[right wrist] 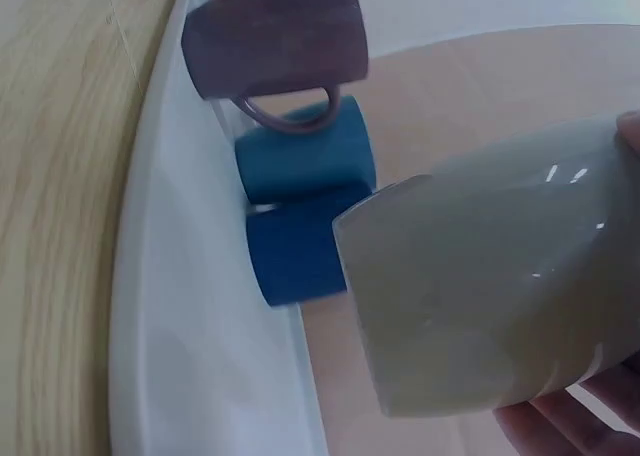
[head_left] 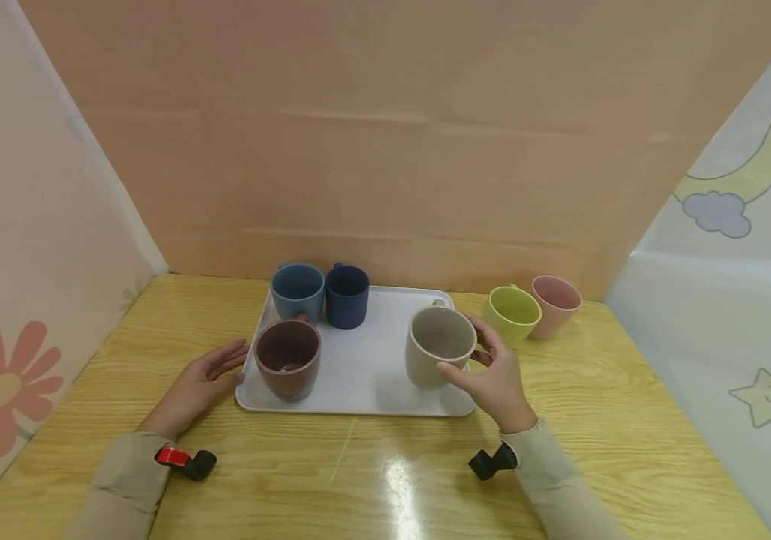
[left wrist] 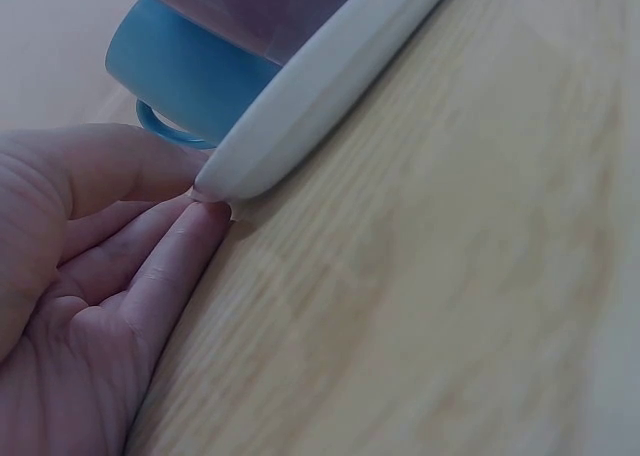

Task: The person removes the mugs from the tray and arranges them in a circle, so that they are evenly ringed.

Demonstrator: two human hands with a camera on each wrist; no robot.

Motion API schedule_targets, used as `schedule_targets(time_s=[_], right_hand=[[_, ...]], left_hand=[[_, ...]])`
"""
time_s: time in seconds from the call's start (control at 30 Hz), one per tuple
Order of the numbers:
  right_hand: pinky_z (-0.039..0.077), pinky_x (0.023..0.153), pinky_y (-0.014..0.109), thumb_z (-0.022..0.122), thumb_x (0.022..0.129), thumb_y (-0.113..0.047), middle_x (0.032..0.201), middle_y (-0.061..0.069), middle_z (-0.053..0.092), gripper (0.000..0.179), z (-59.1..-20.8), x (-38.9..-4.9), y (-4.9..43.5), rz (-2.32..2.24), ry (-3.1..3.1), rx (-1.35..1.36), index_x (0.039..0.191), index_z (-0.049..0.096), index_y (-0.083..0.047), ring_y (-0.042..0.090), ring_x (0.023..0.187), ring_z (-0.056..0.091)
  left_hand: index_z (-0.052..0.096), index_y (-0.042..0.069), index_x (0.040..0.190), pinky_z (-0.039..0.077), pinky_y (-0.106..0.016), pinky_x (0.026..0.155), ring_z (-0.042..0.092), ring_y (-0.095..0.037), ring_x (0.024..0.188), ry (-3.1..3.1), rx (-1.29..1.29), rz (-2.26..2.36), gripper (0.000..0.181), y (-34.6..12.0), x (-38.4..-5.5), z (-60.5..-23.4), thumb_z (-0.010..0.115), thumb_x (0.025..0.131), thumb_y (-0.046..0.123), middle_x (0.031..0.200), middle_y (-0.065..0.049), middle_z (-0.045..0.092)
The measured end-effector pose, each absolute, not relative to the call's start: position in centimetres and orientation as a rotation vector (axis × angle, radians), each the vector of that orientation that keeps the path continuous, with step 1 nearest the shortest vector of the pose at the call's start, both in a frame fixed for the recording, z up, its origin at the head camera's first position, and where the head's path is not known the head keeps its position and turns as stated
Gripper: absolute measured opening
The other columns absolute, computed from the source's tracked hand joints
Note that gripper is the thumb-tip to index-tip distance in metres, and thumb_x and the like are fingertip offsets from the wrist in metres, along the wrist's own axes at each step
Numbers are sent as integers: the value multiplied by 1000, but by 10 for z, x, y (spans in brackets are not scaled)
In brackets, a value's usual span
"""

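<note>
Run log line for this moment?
left hand: pinches tray; right hand: holds beige mug above tray; on tray: brown mug, blue mug, navy mug; off tray: green mug, pink mug

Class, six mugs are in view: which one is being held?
The beige mug: the right hand grips it. The left hand touches the tray, and neither holds the other five mugs.

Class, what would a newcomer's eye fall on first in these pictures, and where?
Probably the beige mug, which the right hand holds above the white tray's right side. Next, the brown mug at the tray's front left, with a light-blue mug and a navy mug behind it. Beyond the tray's right edge, a yellow mug and a pink cup stand out.
</note>
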State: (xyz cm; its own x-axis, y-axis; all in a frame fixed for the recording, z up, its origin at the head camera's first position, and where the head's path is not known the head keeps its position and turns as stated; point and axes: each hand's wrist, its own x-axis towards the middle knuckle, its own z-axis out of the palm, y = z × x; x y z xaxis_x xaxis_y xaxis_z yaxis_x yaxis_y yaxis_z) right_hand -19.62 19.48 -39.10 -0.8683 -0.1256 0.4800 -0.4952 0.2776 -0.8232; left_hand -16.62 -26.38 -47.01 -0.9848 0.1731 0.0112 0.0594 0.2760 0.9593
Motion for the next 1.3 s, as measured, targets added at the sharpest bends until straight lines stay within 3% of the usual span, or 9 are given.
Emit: schedule_targets(time_s=[0.1,0.37,0.77,1.1,1.3], right_hand=[[53,83,15,83,69,14,129,15,62,77,-386,-193,212,1585,-2181,568,140,54,6,8,109,60],[54,79,13,78,65,23,125,-4,63,77,-382,-185,254,1490,-2093,549,138,55,9,11,108,61],[50,81,9,74,69,23,125,-11,62,74,-398,-179,321,1343,-2127,375,139,54,8,7,109,60],[48,81,6,77,83,9,125,-16,55,69,-411,-197,366,1356,-2242,10,147,50,-1,-1,112,55],[46,82,4,78,90,-8,132,-13,49,72,-414,-207,386,1324,-2338,-149,153,44,-9,-5,115,50]], left_hand=[[30,1,158,40,-8,97,46,-6,135,2429,221,1822,70,-262,-167,-471,65,102,23,154,-21,43],[31,2,158,40,-7,96,47,8,126,2474,234,1805,69,-266,-162,-471,64,102,24,153,-20,45],[29,1,159,40,-7,97,47,7,128,2444,249,1819,71,-265,-164,-471,64,102,25,155,-21,42],[29,2,159,38,-6,97,46,6,129,2441,235,1821,71,-264,-165,-472,65,102,25,155,-20,43],[29,0,158,39,-7,97,47,6,128,2435,246,1844,70,-264,-166,-474,64,102,22,154,-22,43]])
